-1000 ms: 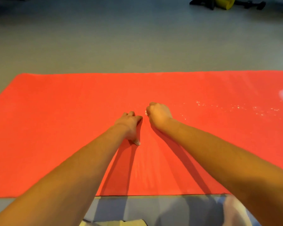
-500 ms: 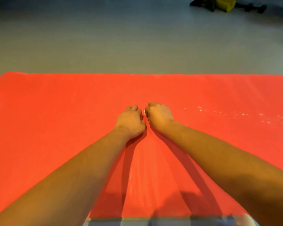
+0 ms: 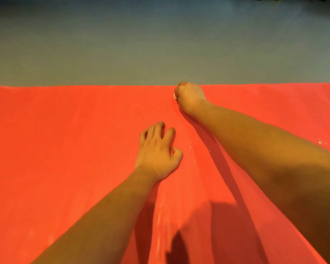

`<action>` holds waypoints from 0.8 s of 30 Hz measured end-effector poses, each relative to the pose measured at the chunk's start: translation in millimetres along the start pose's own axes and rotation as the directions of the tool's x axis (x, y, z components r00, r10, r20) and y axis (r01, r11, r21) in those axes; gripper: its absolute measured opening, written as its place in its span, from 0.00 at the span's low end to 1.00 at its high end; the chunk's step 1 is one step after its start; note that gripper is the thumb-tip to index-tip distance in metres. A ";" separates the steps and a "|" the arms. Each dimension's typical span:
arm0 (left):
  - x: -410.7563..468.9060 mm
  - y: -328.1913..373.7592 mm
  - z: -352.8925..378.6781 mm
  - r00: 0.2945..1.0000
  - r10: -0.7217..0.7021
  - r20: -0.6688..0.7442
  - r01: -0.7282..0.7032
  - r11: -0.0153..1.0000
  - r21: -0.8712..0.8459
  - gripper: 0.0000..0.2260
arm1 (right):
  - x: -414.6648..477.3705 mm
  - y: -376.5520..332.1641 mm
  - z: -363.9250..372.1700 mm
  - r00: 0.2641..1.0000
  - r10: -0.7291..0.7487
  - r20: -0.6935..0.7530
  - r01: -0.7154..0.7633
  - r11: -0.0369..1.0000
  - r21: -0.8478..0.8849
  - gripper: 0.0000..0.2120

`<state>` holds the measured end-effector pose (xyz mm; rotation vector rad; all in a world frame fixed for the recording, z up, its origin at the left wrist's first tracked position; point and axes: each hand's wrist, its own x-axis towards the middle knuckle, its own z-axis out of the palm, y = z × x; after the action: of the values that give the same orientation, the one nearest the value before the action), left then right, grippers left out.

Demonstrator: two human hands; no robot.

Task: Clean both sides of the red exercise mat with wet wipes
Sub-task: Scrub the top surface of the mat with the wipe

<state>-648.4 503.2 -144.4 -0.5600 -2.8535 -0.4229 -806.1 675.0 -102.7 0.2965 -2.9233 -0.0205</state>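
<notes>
The mat [image 3: 65,149] lay flat on the grey floor [image 3: 160,54], filling the lower two-thirds of the view, its long axis running left to right and both ends cut off by the frame. Its far long edge ran straight across, with bare floor beyond. Both bare forearms reached over it, casting dark shadows. The left hand [image 3: 157,155] rested near the middle of the mat, fingers spread and slightly bent, holding nothing. The right hand [image 3: 191,97] sat at the far edge, curled into a fist round a wipe [image 3: 174,96] (only a white scrap showed). White specks [image 3: 319,142] lay on the mat at the right.
</notes>
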 end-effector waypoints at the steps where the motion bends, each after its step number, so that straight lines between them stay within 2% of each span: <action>1: 1.1 0.4 1.5 1.000 0.002 0.003 -0.002 1.000 -0.001 0.26 | 10.9 3.6 1.7 1.000 0.002 0.000 -0.002 1.000 -0.011 0.11; 8: 1.2 4.9 -1.7 0.999 -0.005 0.052 0.004 1.000 0.011 0.28 | 35.3 17.0 -1.4 0.999 0.004 0.050 -0.004 1.000 0.006 0.10; 17: 1.8 5.4 -0.2 0.998 -0.002 0.058 0.000 0.999 0.035 0.29 | -9.4 19.9 12.2 0.995 -0.089 -0.054 0.093 0.992 0.086 0.11; 24: 2.8 4.3 2.5 1.000 -0.004 0.030 0.002 0.999 0.040 0.29 | 31.5 16.6 7.3 0.999 0.048 -0.006 -0.048 0.998 0.031 0.12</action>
<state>-649.5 508.7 -145.1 -0.5597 -2.8851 -0.3602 -841.1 684.8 -102.9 0.2302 -2.9248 0.0332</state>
